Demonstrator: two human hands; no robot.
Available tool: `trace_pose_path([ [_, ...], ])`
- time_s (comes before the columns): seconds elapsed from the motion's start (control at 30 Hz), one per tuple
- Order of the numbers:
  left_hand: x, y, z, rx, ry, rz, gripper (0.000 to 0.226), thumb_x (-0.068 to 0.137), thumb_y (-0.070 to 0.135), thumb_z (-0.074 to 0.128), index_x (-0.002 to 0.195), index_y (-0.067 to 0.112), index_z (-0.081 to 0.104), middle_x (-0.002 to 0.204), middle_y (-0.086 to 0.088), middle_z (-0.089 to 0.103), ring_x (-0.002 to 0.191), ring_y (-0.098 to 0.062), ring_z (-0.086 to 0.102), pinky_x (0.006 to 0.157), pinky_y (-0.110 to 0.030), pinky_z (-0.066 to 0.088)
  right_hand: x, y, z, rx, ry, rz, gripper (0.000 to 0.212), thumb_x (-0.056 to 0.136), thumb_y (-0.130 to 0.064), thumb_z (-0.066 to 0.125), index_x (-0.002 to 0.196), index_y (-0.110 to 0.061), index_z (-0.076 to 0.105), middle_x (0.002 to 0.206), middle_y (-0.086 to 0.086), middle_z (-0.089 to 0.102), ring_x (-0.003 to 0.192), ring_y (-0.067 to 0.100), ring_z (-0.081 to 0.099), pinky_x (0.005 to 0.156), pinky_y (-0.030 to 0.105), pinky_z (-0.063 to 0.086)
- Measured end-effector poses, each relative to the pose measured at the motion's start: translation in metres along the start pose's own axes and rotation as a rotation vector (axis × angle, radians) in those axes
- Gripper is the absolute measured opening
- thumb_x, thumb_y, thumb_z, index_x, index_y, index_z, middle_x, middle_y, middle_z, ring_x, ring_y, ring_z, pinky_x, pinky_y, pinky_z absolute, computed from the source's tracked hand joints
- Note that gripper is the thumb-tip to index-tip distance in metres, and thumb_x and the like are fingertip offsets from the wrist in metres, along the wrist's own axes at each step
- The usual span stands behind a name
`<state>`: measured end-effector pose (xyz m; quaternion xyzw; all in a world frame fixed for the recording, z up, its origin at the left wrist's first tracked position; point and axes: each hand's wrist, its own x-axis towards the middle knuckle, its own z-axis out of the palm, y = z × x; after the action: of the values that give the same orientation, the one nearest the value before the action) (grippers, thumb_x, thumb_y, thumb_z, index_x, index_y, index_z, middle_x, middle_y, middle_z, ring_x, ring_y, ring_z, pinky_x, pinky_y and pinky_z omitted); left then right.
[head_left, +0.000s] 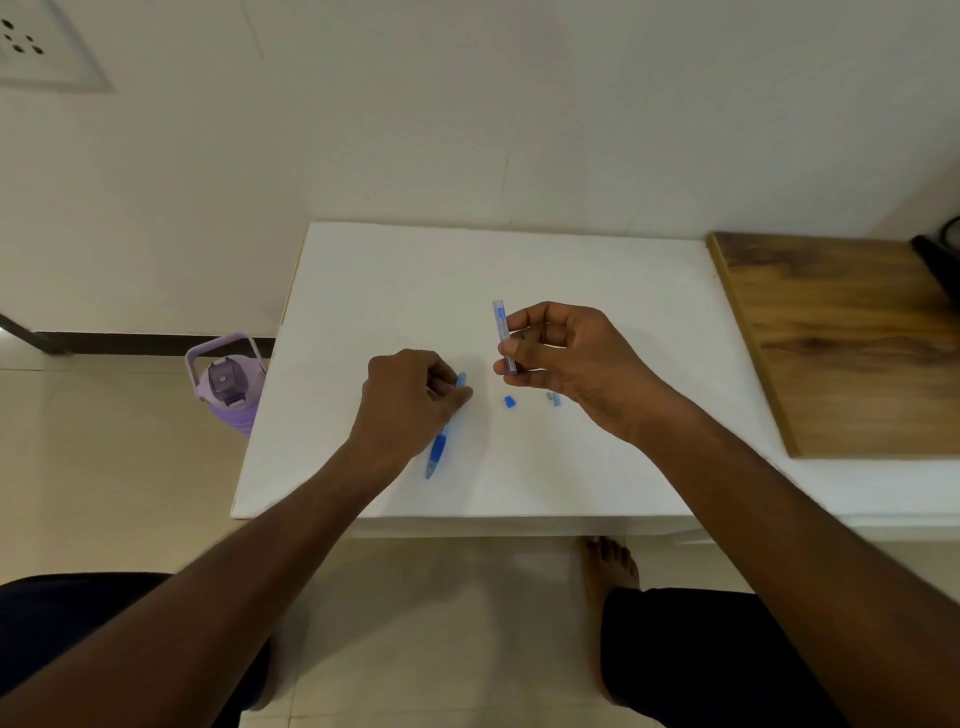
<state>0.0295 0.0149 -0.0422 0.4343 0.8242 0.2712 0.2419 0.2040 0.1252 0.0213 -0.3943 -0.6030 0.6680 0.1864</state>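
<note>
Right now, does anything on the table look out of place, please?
Only two loose bits: a small blue cap and a smaller greyish piece lie apart on the white table, near the right hand.

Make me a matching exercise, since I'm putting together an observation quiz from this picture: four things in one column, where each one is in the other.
Things
1. blue pencil
2. clear tube
3. small blue cap
4. purple bottle

Places
A. standing on the floor beside the table
B. pinched in the right hand
C. lying loose on the table between the hands
D. lying on the table, gripped by the left hand

Pairs: 1-D, 2-B, 3-C, 4-A
</note>
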Motion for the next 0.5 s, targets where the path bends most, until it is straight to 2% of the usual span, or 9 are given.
trace_pose_path([
  [0.1, -0.001, -0.002, -0.001, -0.006, -0.003, 0.006, 0.033, 0.089, 0.041, 0.083, 0.103, 0.011, 0.078, 0.083, 0.005, 0.071, 0.067, -0.009, 0.061, 0.069, -0.015, 0.048, -0.001, -0.001, 0.003, -0.031, 0.0, -0.004, 0.019, 0.093, -0.006, 0.077, 0.111, -0.007, 0.072, 0.102, 0.018, 0.078, 0.089, 0.03, 0.08, 0.08, 0.035, 0.065],
  [0.17, -0.002, 0.004, -0.005, -0.091, 0.056, -0.022, 0.036, 0.095, 0.049, 0.073, 0.104, 0.014, 0.078, 0.086, 0.006, 0.073, 0.073, -0.007, 0.066, 0.079, -0.021, 0.055, -0.002, -0.003, 0.005, -0.028, -0.006, -0.005, 0.017, 0.093, -0.003, 0.075, 0.11, -0.006, 0.072, 0.101, 0.019, 0.078, 0.087, 0.027, 0.08, 0.08, 0.034, 0.064],
  [0.2, -0.001, 0.009, -0.01, -0.272, 0.085, -0.084, 0.041, 0.1, 0.054, 0.064, 0.105, 0.015, 0.078, 0.09, 0.006, 0.077, 0.08, -0.009, 0.071, 0.087, -0.026, 0.059, -0.004, -0.005, 0.006, -0.022, -0.009, -0.008, 0.016, 0.094, -0.002, 0.074, 0.109, -0.007, 0.073, 0.099, 0.018, 0.078, 0.085, 0.026, 0.08, 0.08, 0.034, 0.064],
  [0.23, 0.0, 0.014, -0.016, -0.579, 0.069, -0.179, 0.052, 0.104, 0.06, 0.053, 0.109, 0.014, 0.078, 0.097, 0.002, 0.08, 0.091, -0.013, 0.076, 0.094, -0.031, 0.06, -0.005, -0.006, 0.008, -0.03, -0.01, -0.017, 0.016, 0.094, -0.002, 0.073, 0.108, -0.008, 0.074, 0.095, 0.015, 0.078, 0.084, 0.025, 0.079, 0.079, 0.034, 0.064],
  [0.3, 0.003, 0.02, -0.029, -1.32, -0.095, -0.268, 0.078, 0.104, 0.072, 0.035, 0.126, 0.007, 0.073, 0.12, -0.009, 0.08, 0.116, -0.025, 0.075, 0.104, -0.036, 0.057, -0.008, -0.009, 0.014, -0.102, -0.007, -0.052, 0.014, 0.094, -0.005, 0.073, 0.105, -0.013, 0.076, 0.089, 0.006, 0.079, 0.082, 0.023, 0.079, 0.079, 0.032, 0.064],
  [0.33, 0.003, 0.021, -0.035, -1.583, -0.191, -0.247, 0.09, 0.101, 0.078, 0.029, 0.135, 0.004, 0.067, 0.132, -0.014, 0.074, 0.127, -0.028, 0.07, 0.11, -0.038, 0.054, -0.011, -0.009, 0.018, -0.166, -0.005, -0.073, 0.013, 0.094, -0.009, 0.074, 0.104, -0.017, 0.076, 0.088, 0.003, 0.079, 0.081, 0.021, 0.08, 0.079, 0.032, 0.065],
  [0.4, -0.001, 0.025, -0.043, -1.819, -0.306, -0.154, 0.105, 0.095, 0.085, 0.021, 0.15, 0.001, 0.053, 0.151, -0.017, 0.061, 0.141, -0.03, 0.059, 0.12, -0.039, 0.044, -0.017, -0.008, 0.028, -0.298, 0.001, -0.119, 0.011, 0.095, -0.017, 0.074, 0.104, -0.021, 0.078, 0.086, -0.003, 0.08, 0.079, 0.017, 0.079, 0.078, 0.028, 0.065],
  [0.5, -0.007, 0.034, -0.045, -1.96, -0.356, -0.051, 0.115, 0.091, 0.09, 0.016, 0.16, 0.001, 0.038, 0.163, -0.017, 0.047, 0.152, -0.03, 0.044, 0.127, -0.041, 0.033, -0.025, -0.007, 0.042, -0.404, 0.03, -0.2, 0.009, 0.095, -0.022, 0.075, 0.103, -0.024, 0.079, 0.082, -0.009, 0.079, 0.076, 0.012, 0.077, 0.073, 0.019, 0.062],
])
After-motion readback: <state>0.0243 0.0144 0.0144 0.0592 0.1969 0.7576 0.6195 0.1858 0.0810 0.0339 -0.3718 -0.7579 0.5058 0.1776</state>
